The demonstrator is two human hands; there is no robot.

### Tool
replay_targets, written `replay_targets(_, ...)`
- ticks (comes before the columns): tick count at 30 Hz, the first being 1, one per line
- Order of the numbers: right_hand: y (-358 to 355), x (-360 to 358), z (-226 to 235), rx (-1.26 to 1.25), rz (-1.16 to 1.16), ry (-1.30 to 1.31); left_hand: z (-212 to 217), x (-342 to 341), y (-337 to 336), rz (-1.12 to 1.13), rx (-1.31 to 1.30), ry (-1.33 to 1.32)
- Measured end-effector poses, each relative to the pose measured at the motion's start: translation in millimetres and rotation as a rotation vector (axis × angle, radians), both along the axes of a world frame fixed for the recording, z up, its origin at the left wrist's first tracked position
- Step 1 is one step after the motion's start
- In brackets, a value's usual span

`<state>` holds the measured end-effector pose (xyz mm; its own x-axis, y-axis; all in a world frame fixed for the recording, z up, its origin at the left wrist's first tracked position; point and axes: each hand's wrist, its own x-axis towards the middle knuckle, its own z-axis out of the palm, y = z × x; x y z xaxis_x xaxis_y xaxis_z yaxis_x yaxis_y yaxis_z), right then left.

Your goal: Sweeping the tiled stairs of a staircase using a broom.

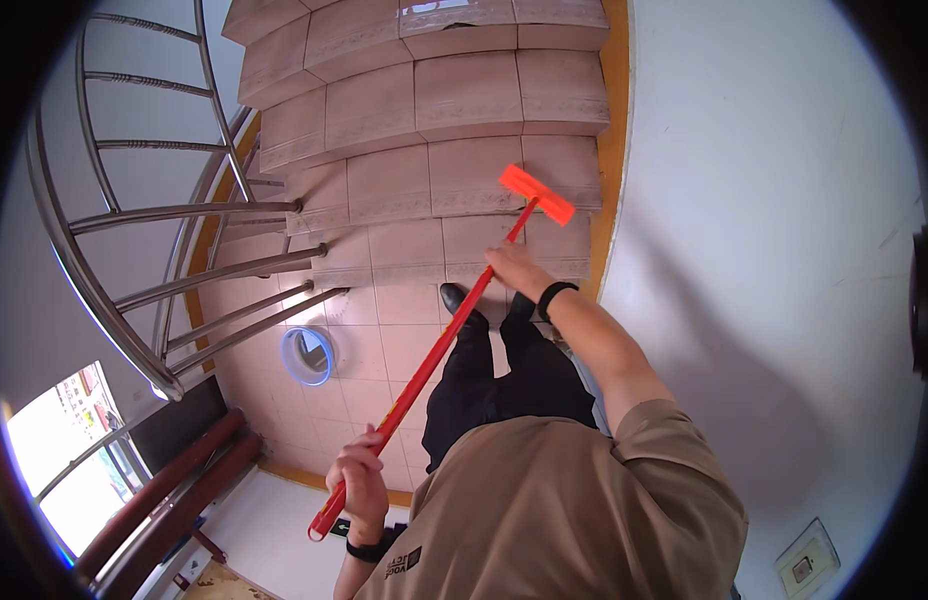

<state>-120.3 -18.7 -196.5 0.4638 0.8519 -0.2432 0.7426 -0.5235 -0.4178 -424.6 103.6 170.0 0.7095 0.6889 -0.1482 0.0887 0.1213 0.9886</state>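
Head view: one blue-rimmed bucket [306,380] stands on the tiled floor [349,410], left of the person; from here I cannot make out its contents. The left hand [358,472] is positioned low, near the looped end of one red pole [427,367], fingers closed around it. The right hand [516,268], forearm extended forward, grips the same pole higher up, fingers wrapped. The pole runs diagonally to one orange head [537,194] over the stairs [384,190]; contact cannot be determined. Wristbands [557,294]: two, one per wrist.
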Motion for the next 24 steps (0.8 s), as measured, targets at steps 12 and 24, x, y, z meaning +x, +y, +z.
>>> replay_targets(12,7.5,-80.9,52.2,0.133,-0.084,0.116,40.0,-39.5,-10.7,0.079,0.073,-0.083)
replay_targets(24,19.5,-97.2,146.2,0.098,-0.009,0.449,-4.6,76.9,24.8,0.016,0.028,-0.436)
